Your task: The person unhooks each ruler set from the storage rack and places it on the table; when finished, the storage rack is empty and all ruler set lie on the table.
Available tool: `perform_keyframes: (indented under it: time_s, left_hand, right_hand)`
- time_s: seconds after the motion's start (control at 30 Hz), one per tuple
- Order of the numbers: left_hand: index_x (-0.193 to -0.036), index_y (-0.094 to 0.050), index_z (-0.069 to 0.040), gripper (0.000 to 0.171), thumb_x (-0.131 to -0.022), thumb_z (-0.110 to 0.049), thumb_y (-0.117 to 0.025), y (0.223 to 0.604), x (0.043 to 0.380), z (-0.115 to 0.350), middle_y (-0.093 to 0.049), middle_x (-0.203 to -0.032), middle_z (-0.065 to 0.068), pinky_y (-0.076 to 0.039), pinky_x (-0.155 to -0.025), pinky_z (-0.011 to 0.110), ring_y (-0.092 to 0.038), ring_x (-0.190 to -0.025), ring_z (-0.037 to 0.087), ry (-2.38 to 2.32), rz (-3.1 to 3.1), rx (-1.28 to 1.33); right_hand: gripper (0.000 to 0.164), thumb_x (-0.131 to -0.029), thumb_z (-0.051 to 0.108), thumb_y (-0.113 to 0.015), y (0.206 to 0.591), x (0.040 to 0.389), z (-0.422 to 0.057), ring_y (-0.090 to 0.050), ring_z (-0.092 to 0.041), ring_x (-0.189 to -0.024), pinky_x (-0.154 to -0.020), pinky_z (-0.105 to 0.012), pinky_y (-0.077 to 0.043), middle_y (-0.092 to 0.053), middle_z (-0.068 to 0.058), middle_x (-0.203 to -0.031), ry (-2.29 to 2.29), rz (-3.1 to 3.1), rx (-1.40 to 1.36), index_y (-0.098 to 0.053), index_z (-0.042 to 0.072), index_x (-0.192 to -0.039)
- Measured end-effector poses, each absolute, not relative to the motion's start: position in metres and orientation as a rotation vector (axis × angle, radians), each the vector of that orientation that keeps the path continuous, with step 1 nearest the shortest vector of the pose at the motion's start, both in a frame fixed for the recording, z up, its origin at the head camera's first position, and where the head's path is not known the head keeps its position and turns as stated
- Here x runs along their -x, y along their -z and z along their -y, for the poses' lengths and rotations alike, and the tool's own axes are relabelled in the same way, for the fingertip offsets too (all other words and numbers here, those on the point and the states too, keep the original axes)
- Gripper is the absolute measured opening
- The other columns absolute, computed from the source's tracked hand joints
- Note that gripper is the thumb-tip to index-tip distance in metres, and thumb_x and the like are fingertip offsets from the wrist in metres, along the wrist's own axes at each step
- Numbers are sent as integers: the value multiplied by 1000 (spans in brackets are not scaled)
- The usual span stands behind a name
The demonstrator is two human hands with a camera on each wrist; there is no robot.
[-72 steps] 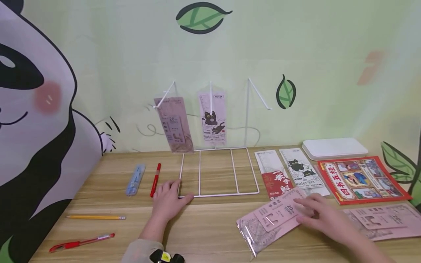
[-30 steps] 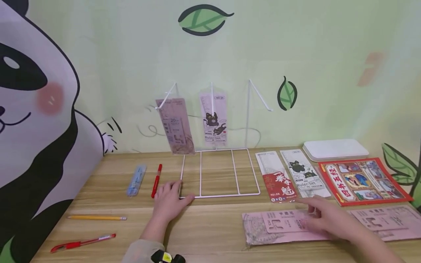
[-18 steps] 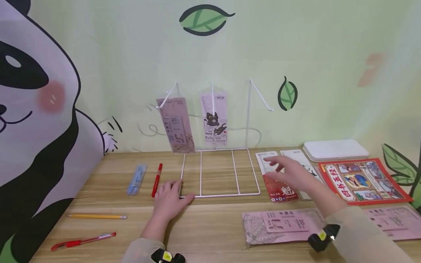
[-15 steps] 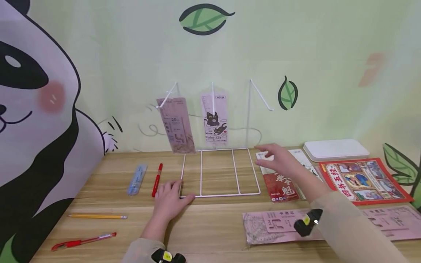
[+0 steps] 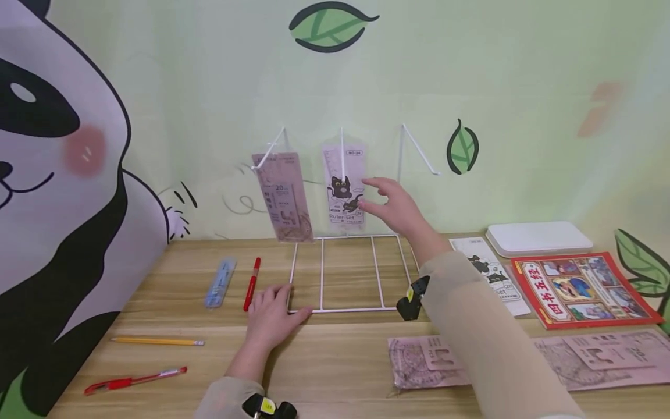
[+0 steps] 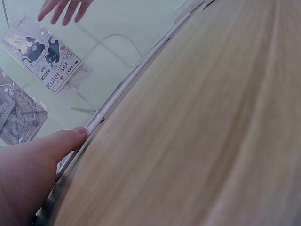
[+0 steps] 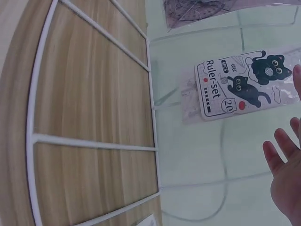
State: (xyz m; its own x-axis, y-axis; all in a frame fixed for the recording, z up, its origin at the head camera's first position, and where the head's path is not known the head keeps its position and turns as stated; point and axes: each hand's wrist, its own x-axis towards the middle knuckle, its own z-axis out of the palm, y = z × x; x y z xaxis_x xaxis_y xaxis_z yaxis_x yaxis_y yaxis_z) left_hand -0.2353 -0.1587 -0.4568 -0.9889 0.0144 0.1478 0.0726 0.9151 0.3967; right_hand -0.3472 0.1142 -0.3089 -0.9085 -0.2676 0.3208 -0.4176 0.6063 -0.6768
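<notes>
My right hand (image 5: 395, 206) reaches to the right edge of the pink cat-print ruler set pack (image 5: 340, 201) hanging on the middle hook. Thumb and fingers are spread; whether they touch the pack cannot be told. In the right wrist view the pack (image 7: 244, 84) dangles beyond the rack's base, the hand (image 7: 287, 183) partly cut off. My left hand (image 5: 269, 317) rests on the front left corner of the white wire display rack (image 5: 350, 310), its thumb (image 6: 77, 134) along the front bar. A second ruler set pack (image 5: 285, 198) hangs tilted on the left hook.
The right hook (image 5: 421, 150) bears nothing. Two pink ruler packs (image 5: 607, 355) lie at front right, partly under my right sleeve. Behind are a cat-print pack (image 5: 489, 273), a red book (image 5: 581, 288) and a white case (image 5: 539, 238). Pens and a pencil (image 5: 157, 341) lie left.
My right hand let go of a pink ruler pack, leaving it straightened on the table, then moved up and left to the middle hanging pack. The left hand stayed on the rack.
</notes>
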Motion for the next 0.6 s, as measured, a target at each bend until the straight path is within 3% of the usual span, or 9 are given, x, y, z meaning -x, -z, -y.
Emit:
perform_keyframes:
  time_s: [0.13,0.33,0.6]
  left_hand:
    - [-135,-49,-9,75,-80,-59,-61,456,234,160,-43,-134,16,-27,-96,53,-35,-120,37,619,2939,67]
    - [-135,-48,-9,75,-80,-59,-60,455,234,159,-43,-133,17,-27,-97,53,-34,-120,37,607,2946,66]
    - [-135,-49,-8,75,-80,-58,-61,453,234,159,-43,-133,17,-27,-97,53,-34,-120,37,624,2949,59]
  right_hand:
    - [57,-88,36,-64,306,352,-106,-41,-34,-125,-98,-48,-36,-31,-9,-148,-1221,2640,-574,-46,17,-139]
    - [59,-88,32,-65,301,352,-97,-43,-37,-120,-94,-47,-39,-39,-12,-140,-1252,2621,-606,-44,14,-140]
    - [54,-88,28,-65,300,345,-92,-45,-31,-118,-89,-43,-43,-41,-11,-134,-1404,2518,-504,-48,13,-137]
